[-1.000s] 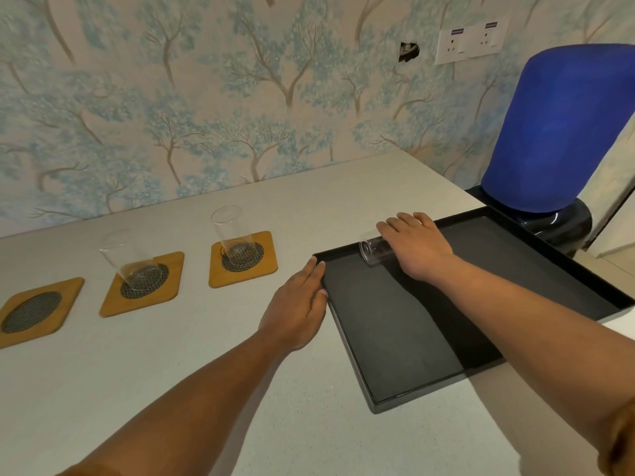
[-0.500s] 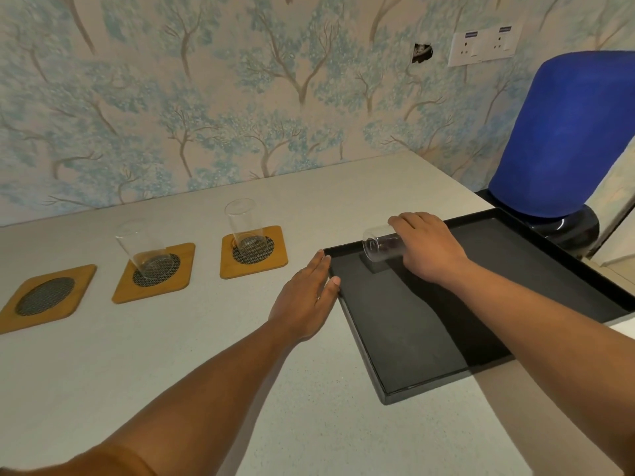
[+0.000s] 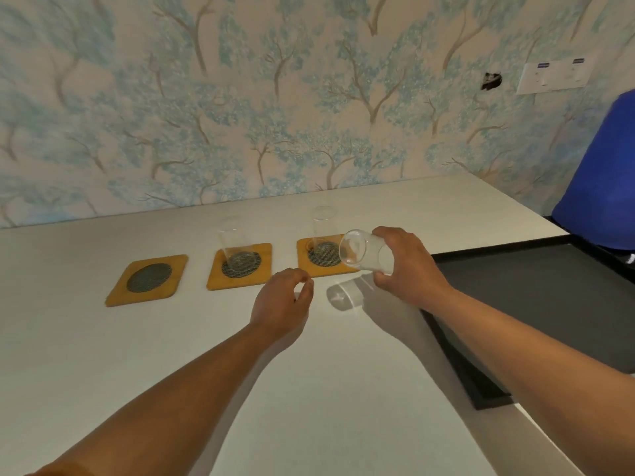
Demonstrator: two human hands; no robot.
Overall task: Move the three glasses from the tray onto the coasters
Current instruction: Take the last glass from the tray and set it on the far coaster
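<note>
Over the counter [image 3: 171, 355], right hand [image 3: 405, 266] grips glass [image 3: 364, 252].

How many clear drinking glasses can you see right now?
3. One clear glass stands on the middle wooden coaster, one on the right wooden coaster, and one is held sideways in the right hand above the white counter.

Open coaster: the leftmost coaster [image 3: 147, 280] lies bare, with open tabletop [image 3: 309, 389] in front and to its left.
Obstacles: upright glasses stand on the middle coaster [image 3: 240, 266] and the right coaster [image 3: 326, 257]: one glass [image 3: 235, 247] and another glass [image 3: 323, 228].
Path: the left hand [image 3: 281, 304] hovers low, just in front of the middle and right coasters.
Right side: the black tray [image 3: 536, 304] lies flat.
</note>
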